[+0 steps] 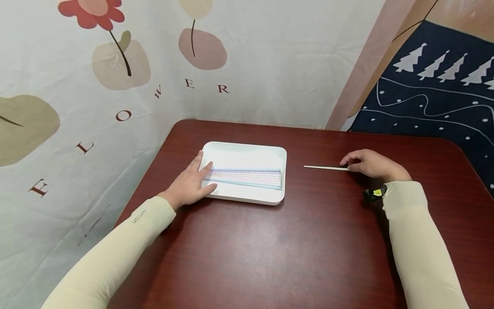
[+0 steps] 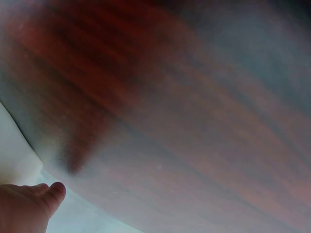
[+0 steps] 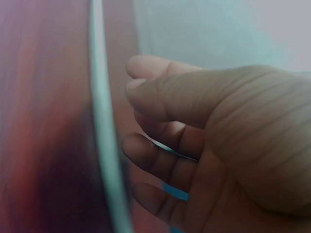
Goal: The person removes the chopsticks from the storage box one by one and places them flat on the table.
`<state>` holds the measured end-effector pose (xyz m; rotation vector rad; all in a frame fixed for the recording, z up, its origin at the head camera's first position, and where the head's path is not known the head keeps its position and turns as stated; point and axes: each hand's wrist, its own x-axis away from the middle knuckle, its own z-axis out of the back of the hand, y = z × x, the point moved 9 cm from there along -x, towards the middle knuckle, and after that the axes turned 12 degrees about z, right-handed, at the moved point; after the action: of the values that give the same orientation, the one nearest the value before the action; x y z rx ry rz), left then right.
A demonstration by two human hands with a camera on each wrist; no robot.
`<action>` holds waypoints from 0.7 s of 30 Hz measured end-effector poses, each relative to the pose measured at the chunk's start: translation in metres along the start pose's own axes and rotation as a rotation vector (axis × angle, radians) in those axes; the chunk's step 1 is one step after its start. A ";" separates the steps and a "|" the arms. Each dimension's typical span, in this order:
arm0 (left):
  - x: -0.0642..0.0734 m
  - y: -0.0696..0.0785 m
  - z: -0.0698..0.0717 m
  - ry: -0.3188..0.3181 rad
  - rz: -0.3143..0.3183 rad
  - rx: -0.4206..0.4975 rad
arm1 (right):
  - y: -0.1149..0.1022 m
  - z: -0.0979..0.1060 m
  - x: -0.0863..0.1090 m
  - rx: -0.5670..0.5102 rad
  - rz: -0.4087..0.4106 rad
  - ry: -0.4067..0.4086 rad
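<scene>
A shallow white tray (image 1: 243, 150) lies on the table, with several thin pastel straws (image 1: 247, 177) side by side in it. My left hand (image 1: 190, 180) spreads its fingers over the tray's left end and touches it there, covering the straws' left ends. In the left wrist view, part of this hand (image 2: 34, 204) shows at the lower left. To the tray's right, a single whitish straw (image 1: 324, 168) lies on the table. My right hand (image 1: 371, 164) is over its right end, fingers loosely bent. In the right wrist view, the fingertips (image 3: 138, 90) hover beside that straw (image 3: 103, 107).
The dark red wooden table (image 1: 270, 249) reaches to a pale wall cloth (image 1: 278, 64) with printed flowers and letters at the back and left. A dark blue cloth (image 1: 432, 103) with white trees hangs at the back right. A black band (image 1: 373, 194) sits at the right wrist.
</scene>
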<state>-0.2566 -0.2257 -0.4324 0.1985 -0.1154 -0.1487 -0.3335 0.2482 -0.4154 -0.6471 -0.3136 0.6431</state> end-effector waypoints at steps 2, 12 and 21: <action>0.001 0.000 0.001 0.007 -0.001 0.001 | -0.012 0.001 -0.005 -0.006 0.025 0.001; 0.003 0.001 0.002 0.001 0.012 -0.002 | -0.078 0.004 -0.041 -0.011 0.176 -0.010; 0.004 0.002 0.002 -0.003 0.017 -0.006 | -0.133 -0.013 -0.072 -0.004 0.327 -0.079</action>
<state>-0.2523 -0.2246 -0.4293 0.1917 -0.1193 -0.1327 -0.3224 0.1142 -0.3449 -0.6844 -0.2851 0.9830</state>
